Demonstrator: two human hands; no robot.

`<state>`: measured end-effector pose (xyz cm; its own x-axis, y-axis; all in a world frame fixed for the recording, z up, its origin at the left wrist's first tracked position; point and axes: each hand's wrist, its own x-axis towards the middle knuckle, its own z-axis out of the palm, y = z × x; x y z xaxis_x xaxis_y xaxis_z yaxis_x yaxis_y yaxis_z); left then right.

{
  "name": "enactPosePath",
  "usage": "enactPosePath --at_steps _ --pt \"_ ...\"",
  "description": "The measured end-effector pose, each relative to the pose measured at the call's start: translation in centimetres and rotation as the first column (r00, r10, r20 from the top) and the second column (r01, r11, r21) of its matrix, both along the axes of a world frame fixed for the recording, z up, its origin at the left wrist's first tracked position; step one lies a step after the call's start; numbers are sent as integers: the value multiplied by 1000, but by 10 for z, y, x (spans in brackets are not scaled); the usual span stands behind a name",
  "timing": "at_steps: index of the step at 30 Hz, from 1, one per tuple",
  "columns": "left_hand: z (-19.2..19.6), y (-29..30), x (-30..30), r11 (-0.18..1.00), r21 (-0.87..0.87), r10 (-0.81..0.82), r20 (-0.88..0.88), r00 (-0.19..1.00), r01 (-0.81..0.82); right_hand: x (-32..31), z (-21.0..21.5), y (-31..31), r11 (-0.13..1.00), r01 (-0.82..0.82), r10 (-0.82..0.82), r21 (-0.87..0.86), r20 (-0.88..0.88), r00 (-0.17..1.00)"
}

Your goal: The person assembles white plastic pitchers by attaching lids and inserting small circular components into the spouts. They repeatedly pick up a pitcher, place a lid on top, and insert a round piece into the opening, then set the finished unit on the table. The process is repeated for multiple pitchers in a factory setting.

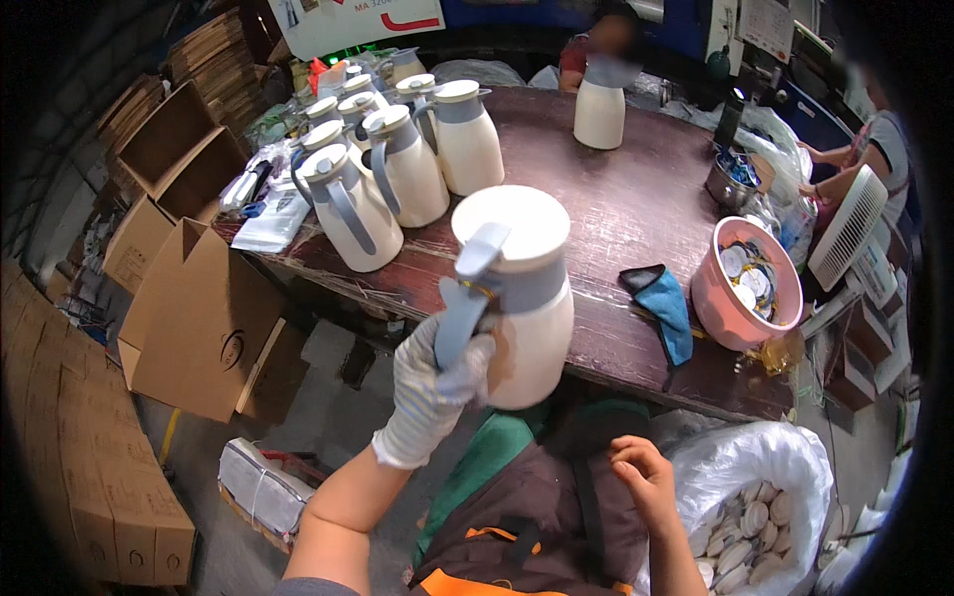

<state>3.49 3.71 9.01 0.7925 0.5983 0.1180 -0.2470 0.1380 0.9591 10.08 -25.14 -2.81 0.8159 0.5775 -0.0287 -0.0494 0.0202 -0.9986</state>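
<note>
- In our left hand (432, 382), which wears a pale striped glove, we grip a cream vacuum jug (532, 333); our fingers are closed around its grey handle (460, 323).
- We hold this jug up in front of our body, over the near edge of the brown table (542, 169), leaning slightly, with its round cream lid (522, 219) on top.
- Our right hand (644, 475) is bare and raised over our lap; its fingers are loosely bent, and we see nothing between them.
- Beside that hand we have a white plastic sack (800, 452), open at the top, with many round cream lids (745, 526) inside.
- At the table's left end we see a cluster of similar jugs (472, 144) standing upright, close together, handles on.
- One more jug (599, 111) stands apart from these, near the far edge.
- On the right side of the table we find a blue cloth (664, 313) just beside a pink tub (717, 308) holding round white pieces (750, 283).
- Behind the tub we see a metal bowl (728, 191) and a black bottle (730, 119).
- To our left stand open cardboard boxes (204, 328).
- Across the table we see a person (573, 65), and another person (884, 144) at right.
</note>
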Motion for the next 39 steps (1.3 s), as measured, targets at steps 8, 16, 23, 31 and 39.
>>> enactPosePath --at_steps 8,16,23,31,39 --pt "-60 69 67 996 48 77 77 994 -80 -8 -14 -4 996 15 -20 -87 -67 998" --pt "-39 113 112 992 84 107 -116 987 -98 -10 -39 -4 988 13 -26 -153 -83 996" --pt "-55 200 154 722 602 504 -120 855 -341 -16 -50 -4 989 37 -48 -146 -71 996" --pt "-185 115 110 838 486 342 -113 933 -249 -1 -58 -5 984 28 -57 -174 -165 985" --pt "-157 159 166 525 850 449 -316 836 39 75 -22 40 967 40 -47 -253 -19 999"
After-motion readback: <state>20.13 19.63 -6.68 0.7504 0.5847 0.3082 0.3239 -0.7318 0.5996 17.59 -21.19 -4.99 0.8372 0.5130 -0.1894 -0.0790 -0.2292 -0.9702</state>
